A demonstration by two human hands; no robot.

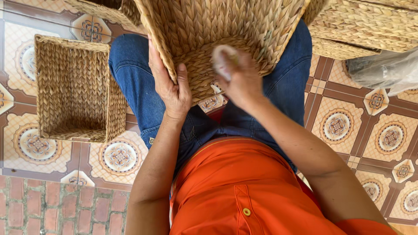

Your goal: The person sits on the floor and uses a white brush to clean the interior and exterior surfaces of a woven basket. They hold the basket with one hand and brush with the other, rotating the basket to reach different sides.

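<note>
A woven straw basket (217, 26) rests on my lap, tilted toward me over my blue jeans. My left hand (170, 82) grips its left rim, thumb on the inner side. My right hand (238, 78) is inside the basket near the bottom edge, fingers closed on a small pale object (223, 58), blurred, that presses against the weave. What the pale object is cannot be made out.
Another rectangular woven basket (74, 87) stands open on the patterned tile floor (383, 135) at the left. More woven baskets (365, 26) pile up at the top right, with a clear plastic bag (387, 69) beside them. A brick strip (56, 204) runs along the bottom left.
</note>
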